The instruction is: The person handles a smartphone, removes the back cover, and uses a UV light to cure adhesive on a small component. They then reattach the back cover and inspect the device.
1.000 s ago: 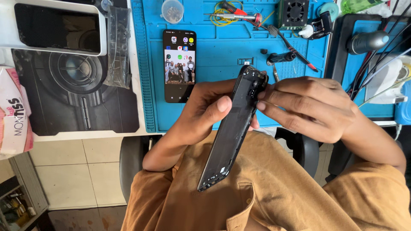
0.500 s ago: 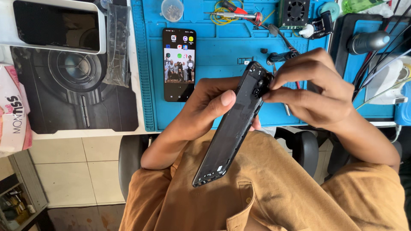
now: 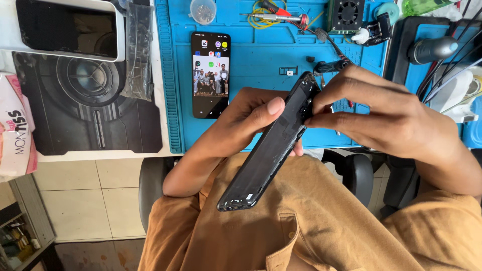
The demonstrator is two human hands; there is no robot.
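Your left hand (image 3: 241, 120) grips the black phone frame (image 3: 268, 150) mid-length (long axis slanting up-right); your right hand's (image 3: 386, 118) fingers (image 3: 331, 120) pinch its upper end, above the worktop (image 3: 261, 50).

Lit phone (image 3: 210, 74) lies flat on the blue mat (image 3: 261, 55), at 11 o'clock of the picture's middle: tall black rectangle, screen aglow with small coloured icons above a group photo. Dark tablet screen (image 3: 65, 27) at 10 o'clock, far corner: black glass, white rim, unlit. Pink-and-white packet (image 3: 15, 135) at 9 o'clock on the bench edge, crumpled, printed in dark letters.
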